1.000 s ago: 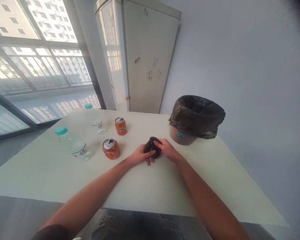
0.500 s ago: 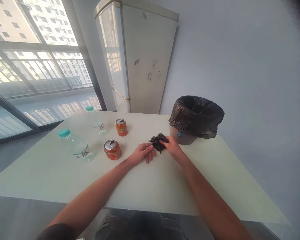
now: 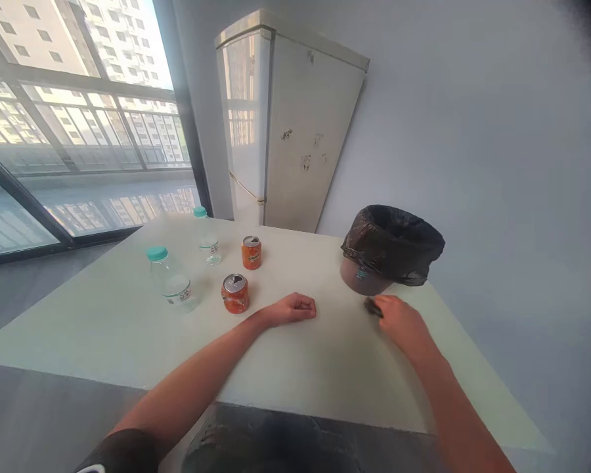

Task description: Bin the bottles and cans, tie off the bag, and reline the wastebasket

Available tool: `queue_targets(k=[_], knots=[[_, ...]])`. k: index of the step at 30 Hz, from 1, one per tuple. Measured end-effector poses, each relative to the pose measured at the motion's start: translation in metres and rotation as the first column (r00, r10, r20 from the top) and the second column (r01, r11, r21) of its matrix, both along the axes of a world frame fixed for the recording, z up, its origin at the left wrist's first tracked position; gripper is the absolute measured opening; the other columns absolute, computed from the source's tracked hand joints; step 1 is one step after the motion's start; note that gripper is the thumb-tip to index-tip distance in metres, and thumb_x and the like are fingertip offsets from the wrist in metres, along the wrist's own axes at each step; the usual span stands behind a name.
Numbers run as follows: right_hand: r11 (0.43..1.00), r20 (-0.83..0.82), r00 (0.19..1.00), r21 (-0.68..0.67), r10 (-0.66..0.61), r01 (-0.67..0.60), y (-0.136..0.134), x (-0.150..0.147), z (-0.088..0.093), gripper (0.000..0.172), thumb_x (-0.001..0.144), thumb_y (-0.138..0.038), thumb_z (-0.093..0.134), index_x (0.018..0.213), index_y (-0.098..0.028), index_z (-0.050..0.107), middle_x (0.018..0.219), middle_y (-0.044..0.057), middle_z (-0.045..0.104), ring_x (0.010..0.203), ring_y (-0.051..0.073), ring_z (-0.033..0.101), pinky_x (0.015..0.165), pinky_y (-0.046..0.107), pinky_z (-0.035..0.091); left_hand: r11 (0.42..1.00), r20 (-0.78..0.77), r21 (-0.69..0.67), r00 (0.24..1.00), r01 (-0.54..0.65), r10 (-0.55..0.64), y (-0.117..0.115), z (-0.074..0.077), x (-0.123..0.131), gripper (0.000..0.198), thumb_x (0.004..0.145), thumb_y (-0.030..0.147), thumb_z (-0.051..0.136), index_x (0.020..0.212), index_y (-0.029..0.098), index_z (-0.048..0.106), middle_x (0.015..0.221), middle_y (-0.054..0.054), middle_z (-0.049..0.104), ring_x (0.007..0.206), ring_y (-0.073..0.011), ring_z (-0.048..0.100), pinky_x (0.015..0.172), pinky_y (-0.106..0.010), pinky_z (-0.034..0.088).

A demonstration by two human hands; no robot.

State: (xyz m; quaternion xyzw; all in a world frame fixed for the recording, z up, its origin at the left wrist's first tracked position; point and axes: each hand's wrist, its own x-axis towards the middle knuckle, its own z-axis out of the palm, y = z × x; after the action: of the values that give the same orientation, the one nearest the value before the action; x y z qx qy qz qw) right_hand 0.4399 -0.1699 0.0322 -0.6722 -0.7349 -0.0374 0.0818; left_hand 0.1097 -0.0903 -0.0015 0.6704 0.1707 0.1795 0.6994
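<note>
Right hand (image 3: pixel 404 322): closed around a black plastic bundle (image 3: pixel 373 307), whose exposed end projects leftward from the fingers and is slightly blurred. The bundle lies over the right part of the white table (image 3: pixel 320 374), just on the near side of the bin (image 3: pixel 359 277); whether it touches the tabletop cannot be told. The bin stands upright, its upper part covered by a black liner (image 3: pixel 387 253) folded over the rim. Left hand (image 3: pixel 291 309): loosely clenched, fingers curled toward the palm, resting near the middle of the table. To its left stand two orange cans, a near can (image 3: pixel 235 297) and a far can (image 3: pixel 251 255), both with opened tops. Farther left are two clear bottles with turquoise caps, a near bottle (image 3: pixel 171 281) and a far bottle (image 3: pixel 206 236). A refrigerator (image 3: pixel 312 138) stands beyond the table's far edge.
</note>
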Motion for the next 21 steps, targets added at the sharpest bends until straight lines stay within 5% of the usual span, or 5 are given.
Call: queue_targets(k=[3,8,12,21], knots=[[0.957,-0.024,0.978,0.204,-0.206,0.206,-0.003,0.037,-0.041,0.060,0.080,-0.006,0.042,0.136,-0.011,0.065,0.140,0.018,0.066,0.131,0.030,0.061,0.103,0.040,0.052,1.000,-0.006,0.019,1.000,0.006,-0.006,-0.001,0.000,0.000,0.046,0.087,0.058,0.073,0.084,0.014,0.059,0.063,0.006,0.042,0.056,-0.0067,0.027,0.052,-0.023,0.017],[0.987,-0.058,0.986,0.035,-0.155,0.157,-0.005,0.051,-0.094,0.067,0.100,-0.040,0.040,0.159,-0.009,0.038,0.159,0.024,0.048,0.149,0.038,0.044,0.117,0.058,0.041,1.000,0.022,-0.005,1.000,0.007,-0.007,-0.001,-0.002,0.001,0.043,0.088,0.056,0.072,0.082,0.016,0.056,0.061,0.008,0.038,0.053,-0.0069,0.026,0.051,-0.024,0.018],[0.979,0.063,0.979,-0.049,-0.196,0.199,-0.013,0.038,-0.095,0.080,0.101,-0.071,0.032,0.165,-0.023,0.031,0.171,0.017,0.031,0.159,0.039,0.025,0.125,0.065,0.024,1.000,0.026,0.006,1.000,0.005,-0.005,0.000,-0.005,0.001,0.039,0.089,0.052,0.071,0.083,0.016,0.057,0.061,0.007,0.039,0.054,-0.0074,0.027,0.051,-0.025,0.018],[0.963,0.095,0.966,-0.104,-0.239,0.249,-0.016,0.027,-0.087,0.081,0.102,-0.074,0.025,0.167,-0.026,0.030,0.175,0.014,0.022,0.162,0.034,0.020,0.128,0.060,0.018,0.998,-0.002,0.056,1.000,0.025,-0.025,0.003,-0.008,0.001,0.037,0.089,0.050,0.071,0.082,0.015,0.059,0.062,0.006,0.041,0.055,-0.0077,0.028,0.052,-0.025,0.018]])
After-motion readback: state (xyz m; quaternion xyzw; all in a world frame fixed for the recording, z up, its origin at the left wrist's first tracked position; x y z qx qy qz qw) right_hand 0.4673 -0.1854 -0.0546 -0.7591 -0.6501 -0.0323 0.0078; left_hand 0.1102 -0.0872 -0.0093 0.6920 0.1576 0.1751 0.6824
